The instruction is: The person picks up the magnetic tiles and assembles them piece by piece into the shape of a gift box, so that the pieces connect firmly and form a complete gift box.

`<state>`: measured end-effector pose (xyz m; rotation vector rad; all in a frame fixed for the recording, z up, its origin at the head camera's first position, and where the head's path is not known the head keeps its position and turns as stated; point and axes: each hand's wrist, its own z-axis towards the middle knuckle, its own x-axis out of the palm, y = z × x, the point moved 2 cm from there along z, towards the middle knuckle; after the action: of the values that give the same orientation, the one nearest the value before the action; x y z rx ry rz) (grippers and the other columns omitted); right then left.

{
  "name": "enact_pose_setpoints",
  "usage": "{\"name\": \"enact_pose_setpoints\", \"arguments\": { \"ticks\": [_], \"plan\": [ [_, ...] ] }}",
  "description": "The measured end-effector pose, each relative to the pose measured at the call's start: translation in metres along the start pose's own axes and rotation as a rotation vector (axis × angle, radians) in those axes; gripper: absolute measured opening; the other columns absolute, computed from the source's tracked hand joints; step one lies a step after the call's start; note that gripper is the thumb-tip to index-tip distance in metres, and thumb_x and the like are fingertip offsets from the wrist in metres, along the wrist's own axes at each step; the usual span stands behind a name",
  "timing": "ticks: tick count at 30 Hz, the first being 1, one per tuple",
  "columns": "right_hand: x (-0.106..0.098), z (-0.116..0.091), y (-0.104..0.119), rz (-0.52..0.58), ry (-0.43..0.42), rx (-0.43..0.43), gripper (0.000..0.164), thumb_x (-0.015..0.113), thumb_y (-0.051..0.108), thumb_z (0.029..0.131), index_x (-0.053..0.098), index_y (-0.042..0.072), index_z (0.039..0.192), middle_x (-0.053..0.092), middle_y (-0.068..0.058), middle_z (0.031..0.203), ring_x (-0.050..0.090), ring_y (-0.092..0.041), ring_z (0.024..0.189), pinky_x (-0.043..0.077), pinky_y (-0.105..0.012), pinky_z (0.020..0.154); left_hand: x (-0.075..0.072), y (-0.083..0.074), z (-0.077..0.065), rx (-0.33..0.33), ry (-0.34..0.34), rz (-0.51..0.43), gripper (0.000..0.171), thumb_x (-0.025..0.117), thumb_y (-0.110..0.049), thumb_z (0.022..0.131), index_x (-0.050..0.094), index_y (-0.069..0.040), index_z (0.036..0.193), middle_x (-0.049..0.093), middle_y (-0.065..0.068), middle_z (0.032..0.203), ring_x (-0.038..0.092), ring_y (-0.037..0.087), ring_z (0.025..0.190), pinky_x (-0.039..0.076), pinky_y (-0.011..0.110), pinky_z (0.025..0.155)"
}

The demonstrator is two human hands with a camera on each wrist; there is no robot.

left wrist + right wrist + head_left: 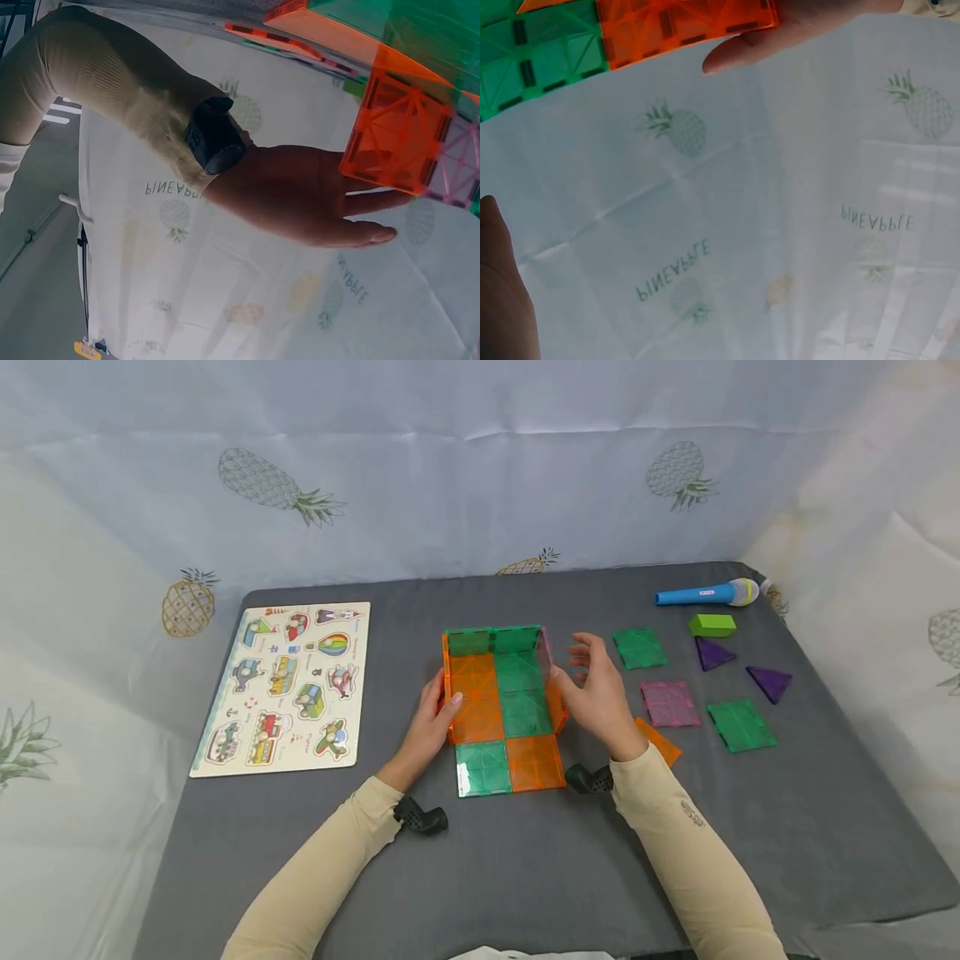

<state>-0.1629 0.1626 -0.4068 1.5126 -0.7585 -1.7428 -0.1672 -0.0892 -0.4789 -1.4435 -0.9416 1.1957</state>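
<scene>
A low box of translucent magnetic tiles stands in the middle of the table, its floor [477,714] checkered orange and green. Green tiles [472,642] form its back wall; a pink tile [544,647] and an orange one stand on the right. My left hand [429,720] lies along the outside of the orange left wall [397,127], fingers partly hidden behind it and thumb straight. Beside the right wall is my right hand [597,695], fingers loosely bent and holding nothing, thumb tip close to the pink tile. Two floor tiles [483,768] extend out front.
Left of the box lies a picture puzzle board [288,689]. On the right are loose green tiles [640,647], a pink tile [671,703], an orange tile [658,742] by the right wrist, purple triangles [769,683], a green block [712,625] and a toy microphone [705,594].
</scene>
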Motion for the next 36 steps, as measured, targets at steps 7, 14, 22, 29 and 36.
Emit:
{"name": "enact_pose_setpoints", "arguments": {
  "ticks": [7,14,22,29,36],
  "plan": [
    [0.005,-0.048,0.012,-0.332,0.051,-0.494,0.039,0.074,0.028,0.080,0.061,0.006,0.110,0.057,-0.008,0.106,0.051,-0.023,0.096,0.045,-0.038,0.083,-0.001,-0.006,0.001,-0.034,0.042,-0.007,0.066,0.047,-0.024,0.098,0.011,-0.010,0.151,0.012,0.013,0.154,0.020,0.031,0.139,0.017,0.049,0.115],
    [0.044,-0.082,-0.001,-0.594,0.395,-0.756,0.044,0.075,0.048,0.070,0.062,0.019,0.099,0.050,0.005,0.085,0.042,-0.011,0.076,0.038,-0.027,0.069,-0.006,-0.037,-0.008,0.005,0.039,-0.004,0.062,0.044,-0.015,0.098,0.012,0.001,0.148,0.014,0.022,0.151,0.023,0.036,0.136,0.020,0.051,0.113],
    [0.061,-0.060,-0.011,-0.643,0.357,-0.858,0.048,0.069,0.058,0.072,0.057,0.016,0.093,0.051,0.004,0.083,0.041,-0.013,0.073,0.037,-0.027,0.065,-0.006,-0.034,-0.011,-0.033,0.049,-0.013,0.064,0.044,-0.019,0.098,0.010,-0.001,0.149,0.011,0.018,0.153,0.019,0.034,0.139,0.017,0.049,0.115],
    [0.062,-0.052,-0.003,-0.668,0.289,-0.957,0.048,0.071,0.059,0.071,0.054,0.016,0.085,0.045,0.003,0.076,0.038,-0.015,0.069,0.029,-0.027,0.063,-0.006,-0.036,-0.010,-0.013,0.044,-0.013,0.062,0.043,-0.018,0.099,0.011,-0.001,0.149,0.012,0.020,0.153,0.019,0.035,0.139,0.018,0.051,0.114],
    [0.033,-0.030,0.028,-0.666,0.168,-0.957,0.043,0.074,0.050,0.073,0.057,0.013,0.089,0.046,-0.001,0.081,0.040,-0.019,0.074,0.029,-0.031,0.064,-0.005,-0.037,-0.010,0.004,0.042,0.013,0.053,0.033,-0.016,0.102,0.013,0.003,0.148,0.015,0.021,0.152,0.020,0.035,0.139,0.017,0.049,0.115]
  ]
}}
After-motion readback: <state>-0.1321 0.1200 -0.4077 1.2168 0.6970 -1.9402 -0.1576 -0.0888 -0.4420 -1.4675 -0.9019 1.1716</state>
